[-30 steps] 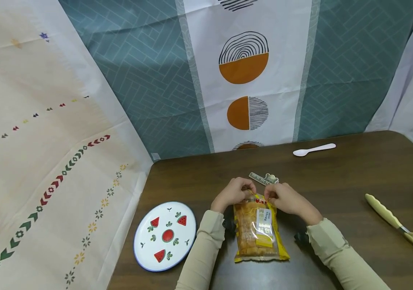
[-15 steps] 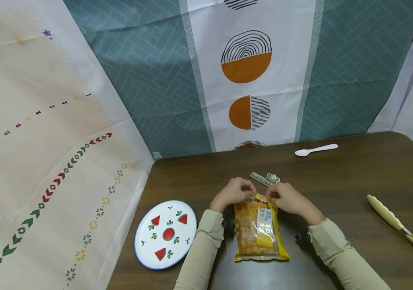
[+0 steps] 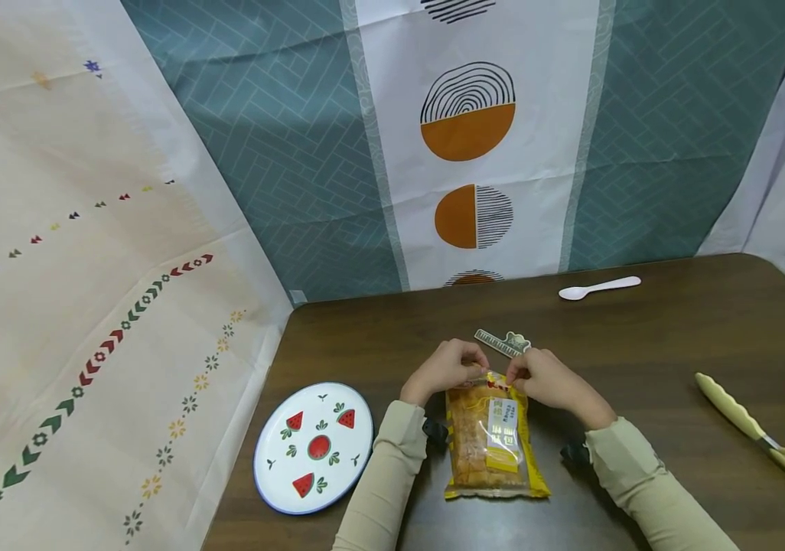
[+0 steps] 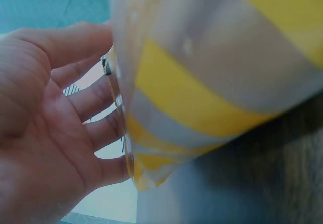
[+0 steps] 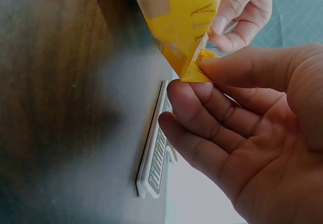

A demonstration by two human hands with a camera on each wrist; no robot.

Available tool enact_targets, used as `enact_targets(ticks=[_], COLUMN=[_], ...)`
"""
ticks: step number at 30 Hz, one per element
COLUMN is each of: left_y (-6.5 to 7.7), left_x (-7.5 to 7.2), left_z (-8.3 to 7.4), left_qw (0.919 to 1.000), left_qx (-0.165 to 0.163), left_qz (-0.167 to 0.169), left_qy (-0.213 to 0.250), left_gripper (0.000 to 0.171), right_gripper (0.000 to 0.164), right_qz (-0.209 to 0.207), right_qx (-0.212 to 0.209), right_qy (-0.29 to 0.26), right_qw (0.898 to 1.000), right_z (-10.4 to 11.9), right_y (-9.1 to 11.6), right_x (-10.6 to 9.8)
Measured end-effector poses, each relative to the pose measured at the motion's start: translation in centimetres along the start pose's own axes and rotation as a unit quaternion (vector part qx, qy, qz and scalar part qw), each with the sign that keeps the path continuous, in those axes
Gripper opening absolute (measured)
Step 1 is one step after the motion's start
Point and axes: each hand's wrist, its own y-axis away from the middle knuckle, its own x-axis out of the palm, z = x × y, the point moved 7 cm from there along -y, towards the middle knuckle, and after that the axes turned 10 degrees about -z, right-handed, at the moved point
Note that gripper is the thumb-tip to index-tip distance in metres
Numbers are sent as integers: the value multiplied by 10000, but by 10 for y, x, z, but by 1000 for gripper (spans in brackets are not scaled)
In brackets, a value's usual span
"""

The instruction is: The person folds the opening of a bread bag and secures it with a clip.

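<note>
A yellow-and-clear bag of bread [image 3: 475, 444] lies on the table in the head view, its white label facing up. At its far end my left hand [image 3: 444, 371] pinches the top edge on the left. My right hand [image 3: 551, 383] pinches the same edge on the right, a short gap away. In the right wrist view, thumb and fingers grip a yellow corner of the bag [image 5: 176, 22]. The left wrist view has the striped side of the bag [image 4: 186, 93] close up, hiding my left fingertips. Just beyond the bag sits a sealing clip [image 3: 503, 342] with a piano-key pattern.
An oval plate [image 3: 313, 448] with watermelon drawings stands left of the bag. A white spoon [image 3: 599, 288] lies near the back edge of the wooden table [image 3: 613, 344]. Cream-coloured tongs [image 3: 764, 436] lie at the right. Patterned cloths hang behind and at the left.
Both hands keep hold of the bag's top edge. Only slight shifts of the fingers and of the bag's top show, along with a small movement of the head view.
</note>
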Motion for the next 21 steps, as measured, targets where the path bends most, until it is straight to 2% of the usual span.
enact_targets(ticks=[13, 18, 21], left_y=[-2, -5, -5], left_x=[1, -1, -3], left_z=[4, -3, -5], left_qw=[9997, 9988, 9980], left_qx=[-16, 156, 124], left_qz=[-129, -182, -234], left_qy=[196, 424, 573], left_gripper=[14, 16, 18], right_gripper=[8, 9, 13], right_qz=[104, -89, -112], right_qx=[-222, 74, 334], right_qy=[-285, -225, -265], right_qw=[9993, 9997, 9990], right_z=[2, 1, -1], right_y=[1, 1, 1], right_x=[0, -4, -6])
